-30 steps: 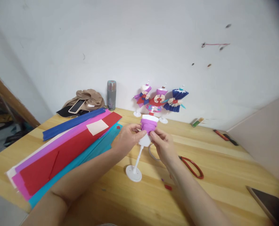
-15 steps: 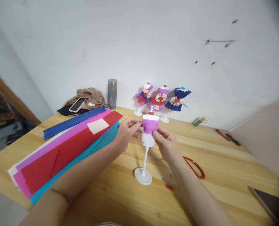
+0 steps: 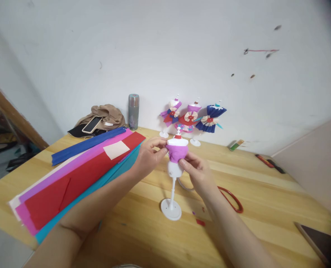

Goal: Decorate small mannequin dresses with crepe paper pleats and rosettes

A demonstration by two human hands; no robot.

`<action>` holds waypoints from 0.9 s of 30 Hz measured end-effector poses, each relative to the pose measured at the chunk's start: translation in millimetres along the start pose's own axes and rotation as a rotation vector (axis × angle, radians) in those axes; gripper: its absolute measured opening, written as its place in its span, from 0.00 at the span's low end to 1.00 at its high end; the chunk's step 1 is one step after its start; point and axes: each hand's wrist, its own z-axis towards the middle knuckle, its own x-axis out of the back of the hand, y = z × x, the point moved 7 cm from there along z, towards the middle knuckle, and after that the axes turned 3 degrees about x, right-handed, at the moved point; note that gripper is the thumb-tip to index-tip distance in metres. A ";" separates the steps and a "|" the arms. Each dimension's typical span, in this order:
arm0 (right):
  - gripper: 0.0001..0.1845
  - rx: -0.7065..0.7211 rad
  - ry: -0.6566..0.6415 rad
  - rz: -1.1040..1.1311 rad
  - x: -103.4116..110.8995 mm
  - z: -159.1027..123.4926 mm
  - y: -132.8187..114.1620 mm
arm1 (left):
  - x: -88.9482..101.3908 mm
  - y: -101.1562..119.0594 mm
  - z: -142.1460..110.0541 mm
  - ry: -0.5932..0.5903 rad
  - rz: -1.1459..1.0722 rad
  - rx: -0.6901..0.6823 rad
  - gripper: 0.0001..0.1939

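Note:
A small white dress form (image 3: 175,170) on a stand with a round base stands upright before me, a red band around its neck. Purple crepe paper (image 3: 178,153) wraps its chest, with a fold at the front. My left hand (image 3: 151,154) pinches the paper's upper edge at the form's left side, thumb against forefinger. Against the lower right of the wrap presses the thumb of my right hand (image 3: 196,169); its other fingers curl behind the form, partly hidden.
Folded crepe sheets in red (image 3: 84,178), blue, pink and teal lie at left. A phone (image 3: 92,124), brown cloth (image 3: 109,114) and flask (image 3: 133,111) stand behind. Three dressed forms (image 3: 190,117) line the wall. Red-handled scissors (image 3: 232,201) lie by my right arm; a tablet-like device (image 3: 319,242) sits lower right.
The purple paper's top edge now sits slightly lower at the front and spreads wider to the left. My right thumb has slid a little down and left; the form has shifted slightly.

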 end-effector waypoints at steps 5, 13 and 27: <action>0.21 0.007 -0.016 -0.054 -1.0 -1.5 -11.3 | 7.2 18.4 -0.6 0.013 0.061 -0.136 0.05; 0.19 0.009 -0.019 -0.080 -0.2 -3.8 -19.5 | 14.7 36.7 1.4 -0.024 0.015 -0.033 0.05; 0.19 0.022 -0.044 -0.063 -1.2 -5.3 -25.1 | 13.9 59.3 1.1 -0.284 0.051 -0.209 0.13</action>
